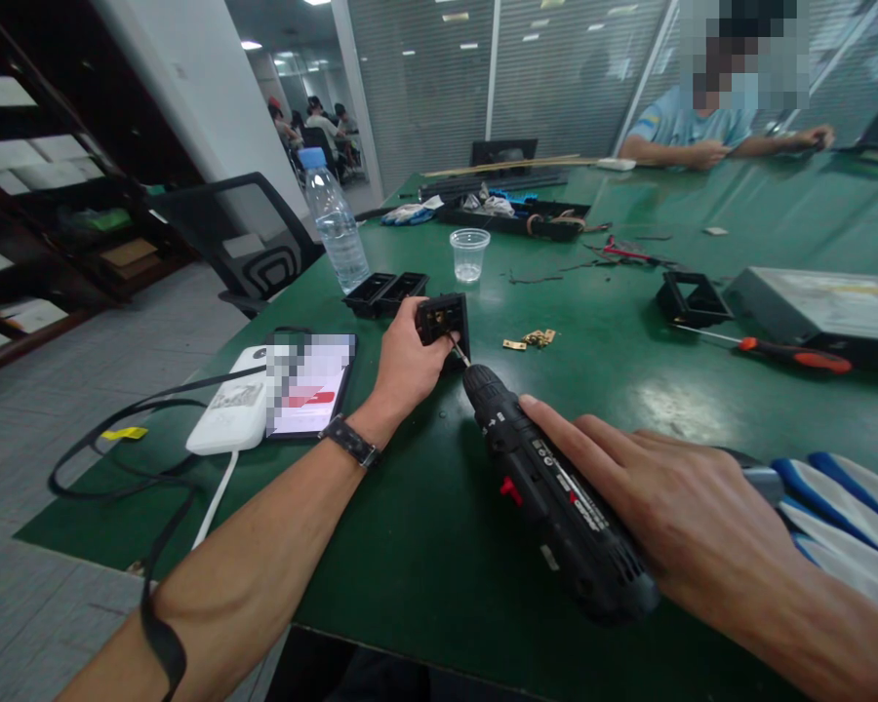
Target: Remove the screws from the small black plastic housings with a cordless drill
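Note:
My left hand (408, 363) grips a small black plastic box-shaped part (459, 310) above the table, its open side turned toward me. My right hand (677, 497) is closed around a black cordless drill (556, 517) with red details. The drill points up and left, and its thin bit (461, 353) reaches to the opening of the black part. How deep the bit goes cannot be made out. A small pile of brass-coloured metal pieces (538, 339) lies just right of the part. Two more black plastic boxes (387, 294) stand behind my left hand.
Left are a phone (314, 390), a white device (226, 414) and a looping black strap (146, 487). A water bottle (337, 229) and clear cup (469, 258) stand behind. Right lie a screwdriver (797, 354), metal case (826, 302) and gloves (849, 507). A person (695, 132) sits across.

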Action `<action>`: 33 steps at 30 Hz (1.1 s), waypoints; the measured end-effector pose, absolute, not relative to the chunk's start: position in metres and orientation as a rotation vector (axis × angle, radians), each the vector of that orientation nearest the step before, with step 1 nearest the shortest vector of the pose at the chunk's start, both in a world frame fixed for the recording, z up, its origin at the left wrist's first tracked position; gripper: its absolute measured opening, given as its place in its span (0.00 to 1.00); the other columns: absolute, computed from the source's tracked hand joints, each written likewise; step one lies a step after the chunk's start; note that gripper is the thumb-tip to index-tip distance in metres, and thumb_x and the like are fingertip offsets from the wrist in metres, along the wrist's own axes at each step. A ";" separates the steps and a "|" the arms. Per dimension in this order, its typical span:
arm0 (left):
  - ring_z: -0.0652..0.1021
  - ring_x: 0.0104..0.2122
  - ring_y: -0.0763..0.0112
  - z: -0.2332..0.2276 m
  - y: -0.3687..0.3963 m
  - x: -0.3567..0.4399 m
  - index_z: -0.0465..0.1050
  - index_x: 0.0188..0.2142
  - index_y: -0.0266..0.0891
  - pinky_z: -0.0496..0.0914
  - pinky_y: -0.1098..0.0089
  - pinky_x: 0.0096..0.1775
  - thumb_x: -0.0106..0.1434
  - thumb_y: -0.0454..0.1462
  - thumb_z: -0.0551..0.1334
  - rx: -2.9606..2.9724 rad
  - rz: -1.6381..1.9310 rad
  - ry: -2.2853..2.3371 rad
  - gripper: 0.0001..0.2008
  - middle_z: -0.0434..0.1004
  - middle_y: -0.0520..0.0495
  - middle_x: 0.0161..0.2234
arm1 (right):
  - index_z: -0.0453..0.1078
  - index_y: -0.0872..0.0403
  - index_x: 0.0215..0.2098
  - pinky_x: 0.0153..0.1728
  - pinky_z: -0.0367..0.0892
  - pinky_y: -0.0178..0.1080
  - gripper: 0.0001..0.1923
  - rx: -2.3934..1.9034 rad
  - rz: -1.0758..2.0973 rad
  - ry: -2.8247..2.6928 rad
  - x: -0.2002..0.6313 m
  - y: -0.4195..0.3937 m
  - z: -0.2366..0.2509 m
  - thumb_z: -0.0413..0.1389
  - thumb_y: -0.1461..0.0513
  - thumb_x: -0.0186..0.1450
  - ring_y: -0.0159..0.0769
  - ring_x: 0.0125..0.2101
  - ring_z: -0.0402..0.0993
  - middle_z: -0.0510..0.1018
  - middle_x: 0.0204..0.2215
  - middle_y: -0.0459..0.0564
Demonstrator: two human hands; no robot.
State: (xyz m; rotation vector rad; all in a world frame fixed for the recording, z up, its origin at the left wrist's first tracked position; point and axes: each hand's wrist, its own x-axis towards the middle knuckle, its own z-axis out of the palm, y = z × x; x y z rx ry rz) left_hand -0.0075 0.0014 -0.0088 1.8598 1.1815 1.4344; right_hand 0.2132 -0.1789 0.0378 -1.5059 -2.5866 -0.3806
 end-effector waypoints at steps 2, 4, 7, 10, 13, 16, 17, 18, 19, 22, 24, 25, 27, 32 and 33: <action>0.78 0.40 0.67 -0.009 0.001 -0.007 0.66 0.46 0.41 0.72 0.64 0.44 0.55 0.35 0.67 1.870 1.430 1.185 0.19 0.76 0.48 0.40 | 0.41 0.49 0.71 0.21 0.59 0.39 0.53 -1.497 -0.367 -2.585 0.213 -0.180 0.039 0.60 0.68 0.52 0.38 0.23 0.73 0.75 0.32 0.43; 0.78 0.40 0.67 -0.008 0.000 -0.007 0.66 0.46 0.41 0.72 0.64 0.44 0.55 0.35 0.67 1.875 1.427 1.191 0.19 0.76 0.48 0.40 | 0.41 0.49 0.71 0.21 0.58 0.39 0.52 -1.484 -0.359 -2.586 0.213 -0.181 0.039 0.60 0.68 0.53 0.37 0.23 0.73 0.75 0.32 0.43; 0.78 0.40 0.67 -0.008 0.000 -0.007 0.66 0.46 0.41 0.72 0.64 0.45 0.54 0.34 0.67 1.871 1.426 1.191 0.20 0.77 0.48 0.41 | 0.41 0.49 0.71 0.21 0.59 0.39 0.52 -1.462 -0.339 -2.591 0.213 -0.181 0.038 0.60 0.68 0.53 0.37 0.23 0.73 0.75 0.33 0.43; 0.78 0.41 0.66 -0.009 0.001 -0.007 0.66 0.46 0.42 0.72 0.63 0.45 0.55 0.34 0.67 1.877 1.421 1.204 0.20 0.77 0.48 0.41 | 0.41 0.49 0.71 0.22 0.61 0.39 0.53 -1.458 -0.321 -2.595 0.213 -0.181 0.038 0.61 0.67 0.53 0.38 0.25 0.74 0.76 0.34 0.43; 0.78 0.40 0.66 -0.010 0.002 -0.008 0.66 0.46 0.42 0.72 0.63 0.45 0.55 0.35 0.67 1.895 1.419 1.225 0.20 0.76 0.48 0.41 | 0.41 0.49 0.71 0.22 0.62 0.39 0.54 -1.460 -0.314 -2.606 0.212 -0.181 0.038 0.61 0.68 0.52 0.39 0.25 0.74 0.76 0.34 0.43; 0.78 0.40 0.67 -0.010 0.002 -0.008 0.66 0.46 0.41 0.72 0.63 0.45 0.55 0.35 0.67 1.900 1.424 1.217 0.19 0.76 0.48 0.40 | 0.40 0.48 0.72 0.23 0.62 0.39 0.54 -1.460 -0.328 -2.610 0.212 -0.181 0.036 0.61 0.68 0.53 0.38 0.25 0.74 0.75 0.35 0.44; 0.78 0.40 0.67 -0.010 0.002 -0.008 0.66 0.46 0.41 0.72 0.63 0.44 0.55 0.35 0.67 1.897 1.426 1.214 0.19 0.76 0.48 0.40 | 0.40 0.48 0.72 0.23 0.62 0.39 0.54 -1.462 -0.341 -2.607 0.211 -0.180 0.036 0.61 0.68 0.53 0.38 0.25 0.74 0.76 0.36 0.44; 0.77 0.39 0.67 -0.010 0.002 -0.008 0.66 0.46 0.41 0.72 0.64 0.44 0.55 0.35 0.67 1.892 1.428 1.212 0.19 0.76 0.48 0.40 | 0.40 0.48 0.72 0.22 0.61 0.39 0.54 -1.469 -0.353 -2.605 0.212 -0.180 0.035 0.60 0.68 0.53 0.37 0.25 0.74 0.76 0.36 0.44; 0.77 0.39 0.67 -0.010 0.002 -0.008 0.66 0.46 0.41 0.72 0.64 0.44 0.55 0.35 0.67 1.886 1.429 1.212 0.19 0.76 0.48 0.40 | 0.39 0.47 0.72 0.22 0.61 0.39 0.53 -1.474 -0.366 -2.603 0.212 -0.180 0.035 0.60 0.68 0.54 0.37 0.24 0.73 0.76 0.36 0.44; 0.78 0.40 0.67 -0.009 0.001 -0.008 0.66 0.46 0.42 0.72 0.64 0.45 0.54 0.35 0.67 1.870 1.430 1.204 0.20 0.76 0.48 0.40 | 0.40 0.48 0.72 0.21 0.58 0.38 0.53 -1.502 -0.393 -2.596 0.213 -0.179 0.035 0.60 0.68 0.54 0.37 0.23 0.73 0.76 0.35 0.44; 0.78 0.40 0.67 -0.009 0.001 -0.008 0.66 0.46 0.42 0.72 0.64 0.45 0.55 0.35 0.67 1.867 1.430 1.193 0.20 0.76 0.48 0.40 | 0.40 0.48 0.71 0.21 0.58 0.38 0.53 -1.513 -0.405 -2.587 0.213 -0.178 0.036 0.60 0.68 0.53 0.38 0.23 0.73 0.76 0.33 0.43; 0.78 0.40 0.67 -0.009 0.001 -0.007 0.66 0.46 0.42 0.72 0.64 0.45 0.55 0.35 0.67 1.866 1.431 1.188 0.20 0.76 0.48 0.40 | 0.41 0.48 0.71 0.21 0.58 0.39 0.53 -1.511 -0.402 -2.585 0.213 -0.179 0.036 0.60 0.68 0.53 0.38 0.23 0.73 0.75 0.33 0.43; 0.78 0.40 0.67 -0.009 0.001 -0.007 0.66 0.46 0.42 0.71 0.64 0.45 0.55 0.35 0.67 1.864 1.429 1.185 0.20 0.76 0.48 0.40 | 0.41 0.49 0.71 0.21 0.59 0.39 0.53 -1.498 -0.389 -2.586 0.213 -0.179 0.036 0.60 0.67 0.53 0.38 0.23 0.73 0.75 0.32 0.43; 0.78 0.40 0.67 -0.007 0.000 -0.007 0.66 0.45 0.42 0.71 0.64 0.45 0.54 0.34 0.67 1.859 1.425 1.186 0.19 0.77 0.48 0.40 | 0.40 0.48 0.72 0.21 0.59 0.39 0.53 -1.496 -0.375 -2.596 0.213 -0.180 0.036 0.59 0.68 0.53 0.37 0.23 0.73 0.75 0.34 0.43; 0.78 0.40 0.68 -0.007 0.000 -0.007 0.66 0.45 0.42 0.71 0.64 0.45 0.54 0.34 0.67 1.863 1.426 1.187 0.19 0.77 0.48 0.40 | 0.39 0.48 0.72 0.22 0.60 0.39 0.53 -1.499 -0.367 -2.600 0.212 -0.180 0.036 0.59 0.68 0.53 0.37 0.24 0.73 0.75 0.35 0.44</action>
